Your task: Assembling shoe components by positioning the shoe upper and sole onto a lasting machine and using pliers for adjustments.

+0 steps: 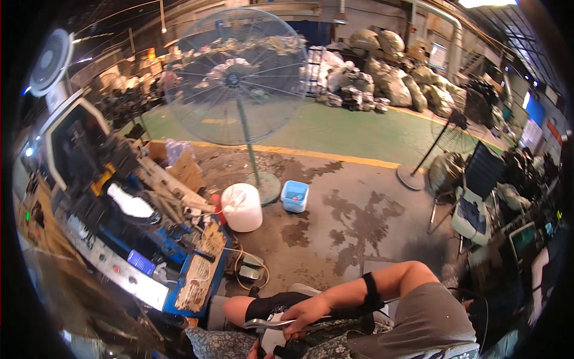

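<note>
My right hand (pixel 308 314) reaches in from the lower right, a black band around the forearm. It is shut on a pair of long metal shears (pixel 269 323) held flat over my lap. Beneath them lie a white piece (pixel 272 338) and flowered cloth (pixel 227 346). Only the fingertips of my left hand (pixel 254 353) show at the bottom edge, under the shears, and their grip is hidden. A bent knee (pixel 239 309) with a black cover is just left of the shears.
A blue workbench with a machine (pixel 143 263) stands to the left. On the wet concrete ahead are a white plastic jug (pixel 241 206), a light blue bin (pixel 295 195), a big pedestal fan (pixel 236 78) and a foot pedal (pixel 251 273). Right: a chair (pixel 472 212), a second fan (pixel 454 136).
</note>
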The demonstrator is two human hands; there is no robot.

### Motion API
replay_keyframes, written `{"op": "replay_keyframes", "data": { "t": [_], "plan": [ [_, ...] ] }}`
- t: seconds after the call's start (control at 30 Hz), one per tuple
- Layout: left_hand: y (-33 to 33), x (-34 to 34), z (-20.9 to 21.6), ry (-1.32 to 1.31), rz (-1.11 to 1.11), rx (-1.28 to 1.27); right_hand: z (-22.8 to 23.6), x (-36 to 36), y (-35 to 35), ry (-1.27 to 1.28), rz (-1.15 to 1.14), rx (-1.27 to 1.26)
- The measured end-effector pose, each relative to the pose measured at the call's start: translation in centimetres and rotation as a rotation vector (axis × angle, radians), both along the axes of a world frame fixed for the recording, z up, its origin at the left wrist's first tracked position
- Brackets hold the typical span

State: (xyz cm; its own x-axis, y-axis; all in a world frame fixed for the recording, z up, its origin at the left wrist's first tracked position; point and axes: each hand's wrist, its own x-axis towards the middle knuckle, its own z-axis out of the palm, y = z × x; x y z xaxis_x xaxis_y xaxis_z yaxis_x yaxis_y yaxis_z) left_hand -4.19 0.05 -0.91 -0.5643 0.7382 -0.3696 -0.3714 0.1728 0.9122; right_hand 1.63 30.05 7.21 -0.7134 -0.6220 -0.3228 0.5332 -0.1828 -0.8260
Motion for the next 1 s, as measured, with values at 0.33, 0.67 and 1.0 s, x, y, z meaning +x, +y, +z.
{"op": "replay_keyframes", "data": {
  "t": [0.33,0.67,1.0],
  "plan": [
    [3.0,-1.5,0.9,0.055,-0.034,-0.078,-0.2,0.9,4.8,0.126,0.168,0.472],
    [1.9,-0.1,0.4,0.151,0.150,-0.082,-6.6,-12.4,-3.4,0.082,1.046,0.829],
    [-2.0,2.0,-1.2,0.241,0.270,-0.229,-7.1,-12.4,-2.6,0.884,0.700,0.510]
  ]
}}
